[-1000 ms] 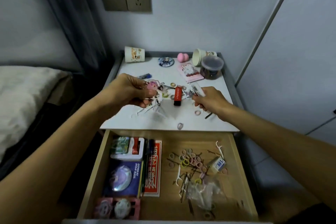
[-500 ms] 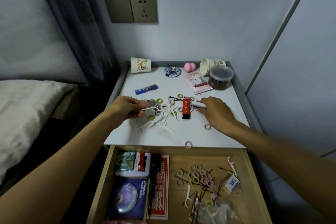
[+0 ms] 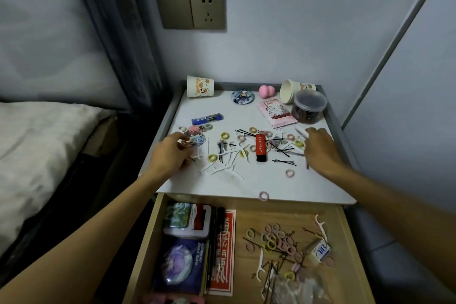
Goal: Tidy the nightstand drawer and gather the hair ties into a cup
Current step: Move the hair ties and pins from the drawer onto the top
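Several small hair ties lie scattered on the white nightstand top [image 3: 246, 180], among them a yellow-green one [image 3: 224, 135] and a pink one [image 3: 290, 173]. Another pink tie [image 3: 263, 196] sits at the front edge. More hair ties [image 3: 278, 239] are piled in the open drawer [image 3: 345, 242] below. A printed paper cup [image 3: 199, 86] stands upright at the back left, and a second cup [image 3: 291, 90] lies on its side at the back right. My left hand [image 3: 170, 155] rests on the top at the left, fingers curled, pinching a pink hair tie [image 3: 184, 142]. At the right, my right hand [image 3: 318, 145] holds a small white tube [image 3: 301, 130].
Bobby pins and white floss picks [image 3: 222, 168] are mixed among the ties. A red stick [image 3: 261, 147], blue tube [image 3: 207, 118], round badge [image 3: 240, 97], pink sponge [image 3: 266, 90], pink packet [image 3: 276, 112] and lidded jar [image 3: 309, 106] are on top. Boxes [image 3: 177, 261] fill the drawer's left. The bed [image 3: 37, 143] is at the left.
My left hand came down onto the top at the left. My right hand slid from the red stick toward the right edge, still holding the white tube. The view shifted up.
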The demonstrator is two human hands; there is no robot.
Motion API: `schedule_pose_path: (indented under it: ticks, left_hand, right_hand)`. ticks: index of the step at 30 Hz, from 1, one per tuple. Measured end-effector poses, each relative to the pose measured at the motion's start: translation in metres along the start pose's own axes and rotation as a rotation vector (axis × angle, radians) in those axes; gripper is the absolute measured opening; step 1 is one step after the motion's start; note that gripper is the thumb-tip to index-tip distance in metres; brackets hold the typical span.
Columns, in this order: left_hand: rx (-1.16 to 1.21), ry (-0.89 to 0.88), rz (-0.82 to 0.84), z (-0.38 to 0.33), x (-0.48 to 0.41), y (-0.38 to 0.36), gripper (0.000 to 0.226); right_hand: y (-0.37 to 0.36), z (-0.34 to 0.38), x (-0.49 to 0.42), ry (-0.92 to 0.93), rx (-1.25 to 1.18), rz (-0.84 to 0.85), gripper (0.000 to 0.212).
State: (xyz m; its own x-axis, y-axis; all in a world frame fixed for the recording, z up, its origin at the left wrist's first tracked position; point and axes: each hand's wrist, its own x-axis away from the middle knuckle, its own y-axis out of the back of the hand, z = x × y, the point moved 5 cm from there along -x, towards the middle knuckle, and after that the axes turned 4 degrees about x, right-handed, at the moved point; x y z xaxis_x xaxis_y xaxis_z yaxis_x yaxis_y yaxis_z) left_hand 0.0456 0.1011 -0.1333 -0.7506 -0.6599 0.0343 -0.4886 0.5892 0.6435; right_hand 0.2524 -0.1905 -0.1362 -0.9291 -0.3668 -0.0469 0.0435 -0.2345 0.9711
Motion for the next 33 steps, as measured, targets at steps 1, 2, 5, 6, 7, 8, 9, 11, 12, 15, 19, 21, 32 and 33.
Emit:
schedule_pose_path:
  ticks: [1, 2, 5, 6, 7, 8, 9, 11, 12, 15, 19, 21, 32, 33]
  left_hand:
    - [-0.126, -0.057, -0.036, -0.004, 0.001, 0.000, 0.027]
    - [-0.287, -0.113, -0.070, -0.009, 0.002, -0.001, 0.034]
    - [-0.678, -0.208, -0.143, -0.022, 0.008, -0.008, 0.043]
    - [-0.732, -0.229, -0.159, -0.028, 0.012, -0.010, 0.045]
    - [-0.766, -0.267, -0.171, -0.034, 0.015, -0.013, 0.046]
    - [-0.777, -0.328, -0.173, -0.042, 0.020, -0.017, 0.047]
    - [-0.750, -0.414, -0.152, -0.050, 0.027, -0.024, 0.048]
    - [-0.583, -0.615, 0.015, -0.068, 0.045, -0.046, 0.050]
    - [-0.493, -0.696, 0.151, -0.077, 0.058, -0.060, 0.053]
    - [-0.465, -0.881, 0.446, -0.090, 0.096, -0.100, 0.062]
    - [-0.386, -0.953, 0.441, -0.082, 0.104, -0.123, 0.047]
    - [-0.246, -0.893, 0.430, -0.077, 0.094, -0.120, 0.032]
    - [-0.195, -0.780, 0.149, -0.069, 0.062, -0.105, 0.020]
    - [-0.221, -0.789, 0.129, -0.073, 0.068, -0.103, 0.024]
  right_hand:
    - [-0.001, -0.002, 0.000, -0.009, 0.010, 0.009, 0.039]
    - [-0.002, -0.004, 0.000, -0.007, 0.016, 0.014, 0.041]
    - [-0.005, -0.004, 0.003, 0.031, 0.037, 0.032, 0.048]
    - [-0.005, -0.004, 0.004, 0.037, 0.035, 0.034, 0.049]
    - [-0.004, -0.005, 0.005, 0.041, 0.026, 0.021, 0.049]
    - [-0.002, -0.007, 0.006, 0.040, 0.014, -0.004, 0.047]
    - [0.001, -0.009, 0.006, 0.035, 0.009, -0.033, 0.044]
    - [0.005, -0.016, 0.007, 0.013, 0.027, -0.076, 0.042]
    - [0.006, -0.020, 0.009, -0.004, 0.045, -0.079, 0.042]
    - [0.005, -0.027, 0.016, -0.017, 0.072, -0.053, 0.041]
    - [0.000, -0.028, 0.025, 0.032, 0.122, 0.012, 0.054]
    - [0.004, -0.023, 0.031, 0.055, 0.086, -0.042, 0.056]
    - [0.003, -0.018, 0.046, 0.207, 0.093, -0.135, 0.036]
    - [0.006, -0.014, 0.051, 0.241, 0.078, -0.142, 0.036]
